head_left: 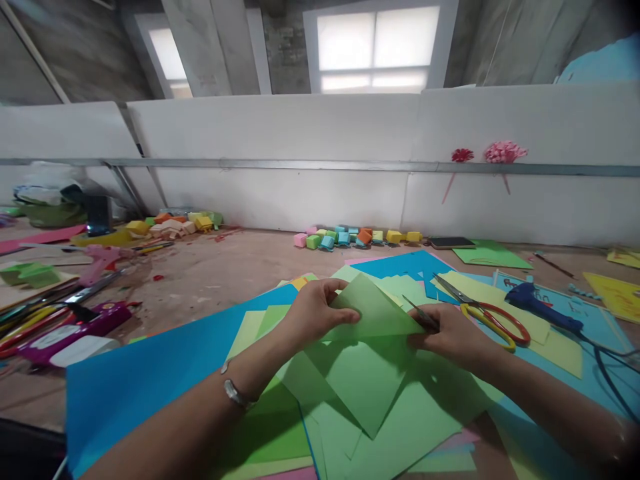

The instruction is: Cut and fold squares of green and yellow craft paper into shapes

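Observation:
My left hand point(323, 310) pinches a folded light green sheet of paper point(375, 313) near its upper left edge, thumb in front. The fold makes a triangle whose peak points up. At the paper's right corner, my right hand point(445, 333) is closed around a dark tool with a pointed metal blade point(419, 311); its handle is hidden by the fingers, so I cannot tell its exact kind. Beneath both hands lie several overlapping light green sheets point(425, 413). A bracelet point(237, 395) circles my left wrist.
Red-and-yellow-handled scissors point(493, 319) and a dark blue glue gun point(543, 308) lie at right. Blue paper point(165, 373) spreads leftward. Small folded paper pieces point(345, 237) line the back. A purple tool point(95, 327) and a pink glue gun point(103, 262) are far left.

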Demonstrator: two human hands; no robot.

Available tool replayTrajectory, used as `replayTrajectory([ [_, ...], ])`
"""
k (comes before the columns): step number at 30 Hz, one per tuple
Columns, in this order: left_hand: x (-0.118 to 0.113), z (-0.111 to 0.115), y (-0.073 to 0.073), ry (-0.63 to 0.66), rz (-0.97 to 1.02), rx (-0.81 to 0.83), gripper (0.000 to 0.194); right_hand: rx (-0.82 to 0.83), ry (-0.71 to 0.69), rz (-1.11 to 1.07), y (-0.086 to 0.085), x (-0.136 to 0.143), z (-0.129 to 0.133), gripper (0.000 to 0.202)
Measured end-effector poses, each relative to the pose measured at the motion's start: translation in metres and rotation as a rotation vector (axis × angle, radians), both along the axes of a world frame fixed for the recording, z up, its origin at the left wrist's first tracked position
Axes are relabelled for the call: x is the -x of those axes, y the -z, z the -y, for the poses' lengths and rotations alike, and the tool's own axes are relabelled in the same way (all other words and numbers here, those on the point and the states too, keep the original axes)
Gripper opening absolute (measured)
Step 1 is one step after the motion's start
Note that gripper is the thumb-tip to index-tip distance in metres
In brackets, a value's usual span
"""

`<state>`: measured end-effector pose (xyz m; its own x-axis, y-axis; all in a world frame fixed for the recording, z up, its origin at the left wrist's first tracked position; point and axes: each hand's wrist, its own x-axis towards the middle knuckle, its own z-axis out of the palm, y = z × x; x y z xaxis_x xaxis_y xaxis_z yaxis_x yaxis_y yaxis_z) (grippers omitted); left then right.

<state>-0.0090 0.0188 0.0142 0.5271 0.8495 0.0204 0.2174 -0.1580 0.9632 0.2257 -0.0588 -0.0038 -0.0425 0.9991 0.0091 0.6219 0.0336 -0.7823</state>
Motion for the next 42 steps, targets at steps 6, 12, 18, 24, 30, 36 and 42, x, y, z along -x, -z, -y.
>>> replayTrajectory([
  [6,0.0,-0.002,0.001,-0.018,-0.026,-0.026,0.034,0.03,0.024,-0.023,0.002,0.002,-0.001,0.011],
  [12,0.002,-0.006,0.002,-0.049,0.01,-0.049,0.045,-0.131,0.027,0.037,0.004,-0.008,-0.006,0.031],
  [18,0.006,-0.01,-0.003,-0.062,0.008,-0.076,0.05,-0.679,0.076,0.338,0.006,-0.044,-0.013,0.038],
  [24,0.006,-0.01,-0.006,-0.049,0.025,-0.045,0.052,-0.924,-0.051,0.708,0.004,-0.048,-0.013,0.022],
  [30,0.009,-0.011,-0.008,-0.034,0.002,-0.046,0.055,-0.927,-0.103,0.827,0.01,-0.048,-0.015,0.021],
  [36,0.016,-0.025,0.0,0.082,-0.09,-0.22,0.055,-0.853,-0.304,0.765,0.018,-0.054,-0.019,0.027],
  [42,0.016,-0.042,0.019,0.061,-0.405,-0.686,0.052,-0.749,-0.468,0.656,0.038,-0.051,-0.024,0.033],
])
